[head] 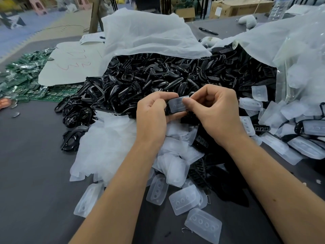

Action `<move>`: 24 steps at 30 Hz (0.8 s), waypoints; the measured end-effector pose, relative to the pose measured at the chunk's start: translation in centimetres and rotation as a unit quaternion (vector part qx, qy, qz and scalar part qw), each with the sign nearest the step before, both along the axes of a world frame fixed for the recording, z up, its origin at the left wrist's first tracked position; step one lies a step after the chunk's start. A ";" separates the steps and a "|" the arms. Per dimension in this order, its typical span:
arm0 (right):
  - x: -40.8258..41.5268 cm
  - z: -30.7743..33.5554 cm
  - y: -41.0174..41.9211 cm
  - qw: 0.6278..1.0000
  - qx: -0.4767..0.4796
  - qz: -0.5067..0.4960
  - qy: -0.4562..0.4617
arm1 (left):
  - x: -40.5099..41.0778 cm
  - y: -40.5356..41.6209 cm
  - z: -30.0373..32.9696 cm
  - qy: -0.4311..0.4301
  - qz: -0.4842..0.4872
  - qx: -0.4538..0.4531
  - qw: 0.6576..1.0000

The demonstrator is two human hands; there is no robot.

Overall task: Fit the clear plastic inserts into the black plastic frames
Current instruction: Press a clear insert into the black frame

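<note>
Both hands up over the pile: left hand (152,110) curls round a black frame (167,110), right hand (213,107) pinches the clear insert (177,104) against it. Seating's underway, I reckon; next, firm even pressure along the edges.

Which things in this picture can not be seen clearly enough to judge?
Head view only:
- Black plastic frame behind the held clear plastic insert: hidden by the insert, the left hand and the right hand; whether it is seated cannot be told.
- Red scribble on the white paper sheet: unreadable.
- Label on the brown cardboard box: blurred.
- Clear plastic bag at right: cut off by the edge.
</note>
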State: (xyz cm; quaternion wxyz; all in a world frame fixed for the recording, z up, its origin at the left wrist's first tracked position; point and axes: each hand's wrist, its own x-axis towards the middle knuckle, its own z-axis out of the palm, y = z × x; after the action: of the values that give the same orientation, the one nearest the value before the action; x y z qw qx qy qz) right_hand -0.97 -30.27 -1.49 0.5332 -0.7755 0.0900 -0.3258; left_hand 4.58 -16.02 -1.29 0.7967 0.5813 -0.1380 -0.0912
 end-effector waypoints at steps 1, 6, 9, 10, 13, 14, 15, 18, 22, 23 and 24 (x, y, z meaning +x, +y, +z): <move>0.0 0.0 0.0 1.000 0.001 0.002 0.000 | 0.0 0.0 0.0 0.000 -0.001 0.001 1.000; 0.0 -0.1 0.0 1.000 0.000 0.006 0.002 | -0.1 -0.1 0.0 -0.004 -0.001 0.011 1.000; 0.2 -0.2 0.0 1.000 -0.011 0.001 0.002 | -0.2 -0.1 0.0 -0.017 0.008 0.034 0.999; 0.2 -0.2 0.0 1.000 -0.016 -0.001 0.002 | -0.2 -0.1 -0.1 -0.024 0.011 0.043 0.999; 0.3 -0.2 0.1 1.000 -0.022 -0.002 0.003 | -0.2 0.0 -0.3 -0.048 0.014 0.060 0.997; 0.3 -0.2 0.1 1.000 -0.024 -0.002 0.003 | -0.1 0.0 -0.4 -0.056 0.015 0.067 0.996; 0.3 -0.2 0.1 1.000 -0.026 -0.003 0.004 | -0.1 0.0 -0.5 -0.062 0.017 0.073 0.995; 0.3 -0.4 0.1 1.000 -0.020 0.003 0.013 | 0.0 0.0 -0.6 -0.070 0.020 0.073 0.995; 0.5 -0.6 -0.2 0.999 -0.013 0.006 0.029 | 0.0 0.0 -0.5 -0.079 0.024 0.083 0.993; 0.5 -0.7 -0.3 1.000 -0.004 0.004 0.030 | 0.0 0.1 -0.5 -0.080 0.024 0.085 0.993; 0.6 -0.7 -0.4 0.999 0.011 0.006 0.031 | -0.1 0.1 -0.5 -0.080 0.023 0.084 0.993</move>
State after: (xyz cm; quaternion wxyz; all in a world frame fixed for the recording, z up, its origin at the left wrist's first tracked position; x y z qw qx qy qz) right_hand -0.39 -30.69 -2.16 0.5403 -0.7800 0.1053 -0.2975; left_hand 4.51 -15.95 -1.77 0.7333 0.6548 -0.1794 -0.0371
